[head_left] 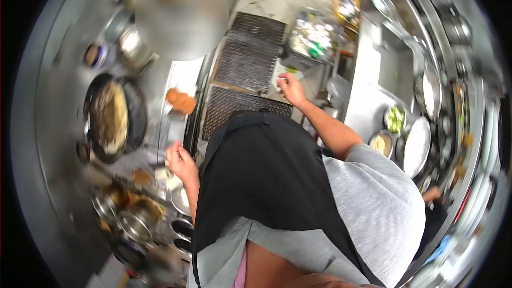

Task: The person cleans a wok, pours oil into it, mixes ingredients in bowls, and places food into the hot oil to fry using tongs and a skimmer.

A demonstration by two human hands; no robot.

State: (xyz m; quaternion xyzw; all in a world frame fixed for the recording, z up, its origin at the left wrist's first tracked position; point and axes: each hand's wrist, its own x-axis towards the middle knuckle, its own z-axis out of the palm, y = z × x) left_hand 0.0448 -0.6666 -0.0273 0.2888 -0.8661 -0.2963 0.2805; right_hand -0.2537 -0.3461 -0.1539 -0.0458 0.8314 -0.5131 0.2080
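My left hand [182, 163] hovers at the edge of the left counter with its fingers loosely bent and apart, and I see nothing in it. Beyond it, a dark round pan [137, 114] holds a long, pale folded piece of food [118, 117]. Orange-brown food [181, 101] lies on the light surface between that pan and the aisle. Out over the floor is my right hand [291, 89], its fingers slightly curled and apart, with nothing visible in the grasp. Nearest to it is a bin [309, 37] full of mixed white and green items.
Dark ribbed mats [248, 48] cover part of the tiled floor. Several metal pots [133, 226] crowd the lower left. On the right counter stand a bowl of chopped greens [395, 119], a bowl of pale food [381, 143] and a white plate [416, 146]. Another person's arm [432, 194] shows at right.
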